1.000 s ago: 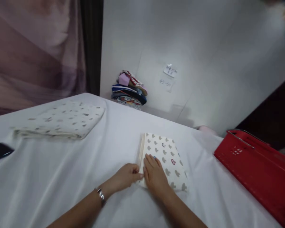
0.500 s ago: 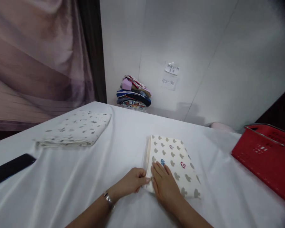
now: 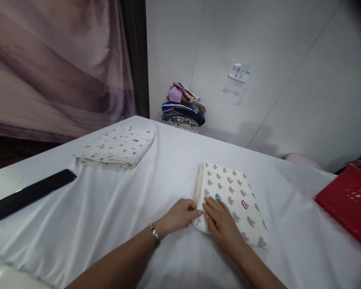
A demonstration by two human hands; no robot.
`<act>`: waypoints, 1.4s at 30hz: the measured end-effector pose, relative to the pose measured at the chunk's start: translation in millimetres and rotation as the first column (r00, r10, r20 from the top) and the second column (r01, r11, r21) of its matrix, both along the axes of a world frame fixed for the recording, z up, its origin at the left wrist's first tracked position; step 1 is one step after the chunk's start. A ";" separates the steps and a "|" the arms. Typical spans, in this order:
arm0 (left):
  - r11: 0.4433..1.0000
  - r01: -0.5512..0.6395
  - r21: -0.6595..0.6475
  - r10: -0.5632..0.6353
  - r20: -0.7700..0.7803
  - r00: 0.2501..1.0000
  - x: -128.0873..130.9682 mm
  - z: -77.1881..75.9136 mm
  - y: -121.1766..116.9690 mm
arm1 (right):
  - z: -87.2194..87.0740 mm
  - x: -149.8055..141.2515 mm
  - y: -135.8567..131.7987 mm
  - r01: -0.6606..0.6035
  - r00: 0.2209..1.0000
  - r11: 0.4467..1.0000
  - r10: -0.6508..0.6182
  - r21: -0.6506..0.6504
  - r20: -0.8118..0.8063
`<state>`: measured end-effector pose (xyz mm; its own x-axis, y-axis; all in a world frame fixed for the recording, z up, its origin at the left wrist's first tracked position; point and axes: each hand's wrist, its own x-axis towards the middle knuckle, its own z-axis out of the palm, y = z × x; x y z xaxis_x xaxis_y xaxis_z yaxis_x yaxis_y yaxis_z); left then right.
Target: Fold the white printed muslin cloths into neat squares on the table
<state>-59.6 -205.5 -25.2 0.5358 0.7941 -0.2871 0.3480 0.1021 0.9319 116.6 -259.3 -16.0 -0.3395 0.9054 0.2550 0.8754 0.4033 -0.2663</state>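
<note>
Mushroom-print cloth: the mushroom-print cloth lies folded in a flat, layered block on the near, right-of-centre part of the white-covered bench, its stacked edges showing along the left side.
Just changed: very little on the cloth; against half a second ago both hands keep the same places on it, while the view has swung so that more of the phone and less of the basket shows.
What that means: the folded shape looks unaltered, so this reads as steadying and evening the left edge, not making a new fold.
Left hand: comes in from the near left, thumb and curled fingers closed in a pinch on the cloth's near left edge; a metal bracelet circles the wrist. The hand is here.
Right hand: the right hand reaches in from the near right, palm down, fingers extended and close together, pressing on the top layer beside the pinch, gripping nothing.
Left side: a second folded cloth, with a black phone nearer.
Right side: red basket.
Far side: a fabric pile beyond the bench, by the wall.
</note>
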 end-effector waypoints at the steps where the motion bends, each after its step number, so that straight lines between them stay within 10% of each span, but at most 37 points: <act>1: 1.000 -0.002 0.002 0.002 -0.004 1.000 -0.5 0.5 -0.2 | 3.4 2.8 -0.1 -0.002 1.000 1.000 0.002 0.005 -0.028; 42: 0.994 -0.035 0.101 0.035 0.005 0.999 2.4 -3.1 -2.7 | 0.9 -1.8 -2.2 -0.048 0.999 0.999 0.048 -0.020 0.005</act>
<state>-57.1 -208.2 -28.2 0.5079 0.8371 -0.2030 0.3427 0.0198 0.9393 114.8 -261.5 -15.1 -0.3839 0.8930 0.2349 0.8566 0.4394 -0.2705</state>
